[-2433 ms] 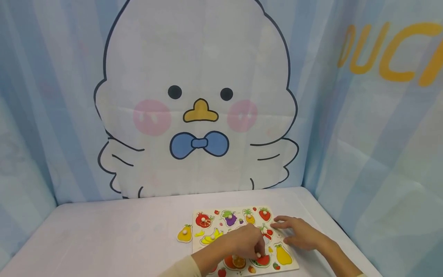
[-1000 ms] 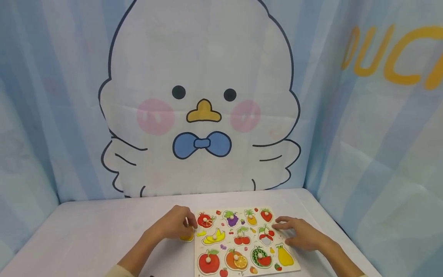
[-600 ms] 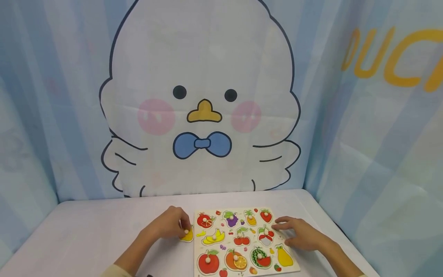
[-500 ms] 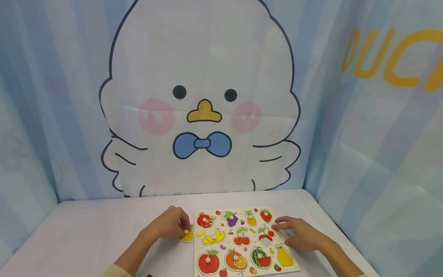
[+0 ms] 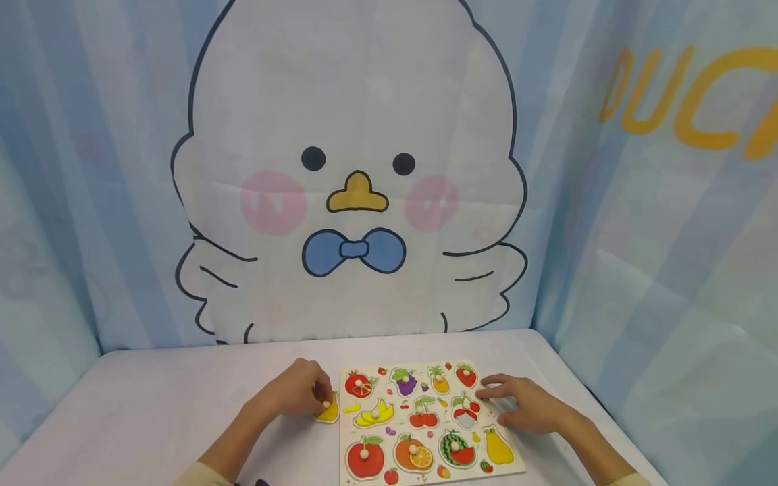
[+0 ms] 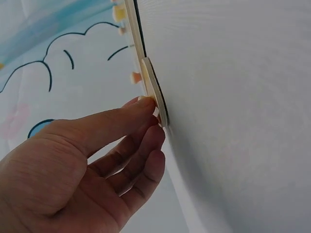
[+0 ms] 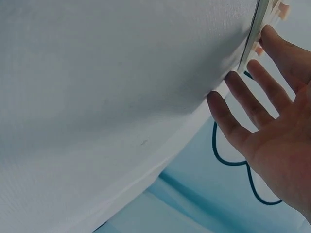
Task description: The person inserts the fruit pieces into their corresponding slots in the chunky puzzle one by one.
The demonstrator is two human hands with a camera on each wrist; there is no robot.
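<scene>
A yellow pear puzzle piece (image 5: 329, 412) with a small round knob lies on the white table just left of a fruit puzzle board (image 5: 358, 432). My left hand (image 5: 298, 390) pinches this piece between thumb and fingertips; the left wrist view shows the thumb at the near face of the flat wooden piece (image 6: 156, 90). At the board's opposite side, my right hand (image 5: 525, 405) rests with its fingers spread, fingertips right at the edge. In the right wrist view its fingers (image 7: 250, 99) are extended and hold nothing. The board's lower right bears a yellow pear shape (image 5: 499, 446) without a knob.
Knobbed fruit pieces sit in the board, among them an apple (image 5: 365, 458), an orange (image 5: 413, 455), a watermelon (image 5: 457, 451) and bananas (image 5: 374, 414). Behind the table (image 5: 182, 405) hangs a curtain (image 5: 358, 297) with a large cartoon duck.
My left hand has moved from over the watermelon on the board leftward to the loose pear piece and now pinches it. The right hand has stayed at the board's right edge.
</scene>
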